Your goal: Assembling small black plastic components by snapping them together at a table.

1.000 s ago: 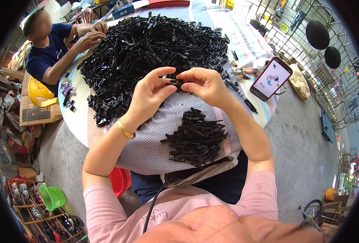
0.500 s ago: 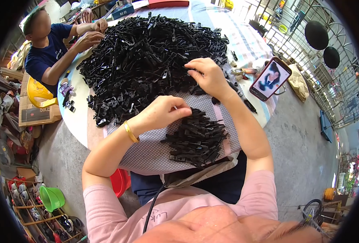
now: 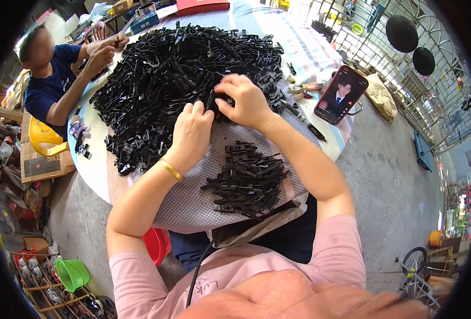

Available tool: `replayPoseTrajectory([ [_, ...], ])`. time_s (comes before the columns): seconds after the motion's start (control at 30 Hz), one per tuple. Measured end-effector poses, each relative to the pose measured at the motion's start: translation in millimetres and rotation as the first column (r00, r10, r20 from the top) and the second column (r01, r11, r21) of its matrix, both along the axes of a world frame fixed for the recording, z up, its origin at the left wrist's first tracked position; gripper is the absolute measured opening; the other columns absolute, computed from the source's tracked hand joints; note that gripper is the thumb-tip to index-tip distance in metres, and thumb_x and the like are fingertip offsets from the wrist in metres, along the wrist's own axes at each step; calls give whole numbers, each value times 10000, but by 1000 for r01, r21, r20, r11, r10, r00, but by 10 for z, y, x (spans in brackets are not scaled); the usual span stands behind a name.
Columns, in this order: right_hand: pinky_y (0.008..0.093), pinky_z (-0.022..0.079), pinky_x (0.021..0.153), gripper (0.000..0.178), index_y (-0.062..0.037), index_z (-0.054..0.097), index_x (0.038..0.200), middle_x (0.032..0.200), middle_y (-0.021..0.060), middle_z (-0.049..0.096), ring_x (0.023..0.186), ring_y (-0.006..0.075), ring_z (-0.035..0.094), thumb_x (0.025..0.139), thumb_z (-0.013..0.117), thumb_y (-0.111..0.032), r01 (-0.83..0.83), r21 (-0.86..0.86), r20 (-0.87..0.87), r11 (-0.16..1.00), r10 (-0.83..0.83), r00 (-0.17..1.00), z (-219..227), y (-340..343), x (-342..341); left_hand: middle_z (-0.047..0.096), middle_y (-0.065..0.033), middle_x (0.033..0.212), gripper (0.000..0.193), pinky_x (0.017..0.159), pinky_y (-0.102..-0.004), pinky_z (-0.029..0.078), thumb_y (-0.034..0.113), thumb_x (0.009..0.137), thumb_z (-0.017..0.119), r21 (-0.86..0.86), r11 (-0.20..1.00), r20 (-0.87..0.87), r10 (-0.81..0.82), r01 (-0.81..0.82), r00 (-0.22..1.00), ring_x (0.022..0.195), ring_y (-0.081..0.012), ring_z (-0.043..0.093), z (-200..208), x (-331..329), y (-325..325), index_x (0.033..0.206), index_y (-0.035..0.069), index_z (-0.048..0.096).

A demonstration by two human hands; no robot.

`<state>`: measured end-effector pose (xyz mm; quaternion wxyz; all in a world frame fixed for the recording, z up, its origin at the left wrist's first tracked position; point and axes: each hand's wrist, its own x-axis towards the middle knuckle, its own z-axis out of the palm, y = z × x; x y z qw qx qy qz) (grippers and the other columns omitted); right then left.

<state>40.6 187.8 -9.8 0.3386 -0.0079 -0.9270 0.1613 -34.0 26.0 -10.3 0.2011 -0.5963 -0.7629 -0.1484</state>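
Observation:
My left hand (image 3: 192, 132), with a gold bangle at the wrist, is closed at the near edge of a big heap of black clips (image 3: 161, 80). A dark narrow black clip (image 3: 210, 100) stands up from its fingertips. Right beside it my right hand (image 3: 244, 105) curls its thumb and fingers toward the same spot. Whatever is between those fingertips is lost against the dark heap. Closer to my body, a smaller pile of black clips (image 3: 248, 181), lying mostly sideways, rests on the dotted tablecloth (image 3: 185, 204).
A propped phone (image 3: 340, 95) and a black marker (image 3: 315, 131) are at the right. Across the table's left side, another person (image 3: 54, 80) works with both hands at the heap. A red box (image 3: 202, 5) lies at the far edge; a red bucket (image 3: 155, 245) stands below the table.
My left hand has moved from above the small pile up to the large heap. My right hand has shifted left, so both hands now meet. The phone's picture has changed.

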Motion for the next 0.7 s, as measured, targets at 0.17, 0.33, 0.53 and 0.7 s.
replayPoseTrajectory([
  [0.17,380,401,926,344,-73,575,1127,1194,131,529,1113,326,463,811,598,-205,46,162,-41,986,-40,998,-121,171,-146,516,-110,820,78,716,-336,430,-1,653,576,-23,999,73,-24,25,997,824,-265,503,16,33,16,713,25,534],
  [0.33,365,469,763,160,-47,651,872,876,82,608,836,266,579,720,640,-94,27,93,-18,995,-25,1000,-63,196,-38,553,-77,816,72,738,-337,437,11,688,585,70,996,86,-62,56,994,804,-250,513,63,-5,-30,754,36,594],
  [0.53,338,485,632,213,-60,641,931,773,115,597,690,253,594,735,558,-45,126,-52,-187,991,-133,973,34,194,33,554,-96,827,225,654,-295,464,-33,772,576,360,933,421,-177,15,890,725,-228,562,253,-37,-106,987,21,615],
  [0.7,341,462,576,276,-106,665,964,687,111,556,595,261,553,722,546,-48,92,-248,-125,964,-126,984,194,100,190,533,-95,833,192,614,-275,452,-36,795,556,389,920,533,-178,-53,827,677,-195,546,295,-136,-125,958,27,637],
])
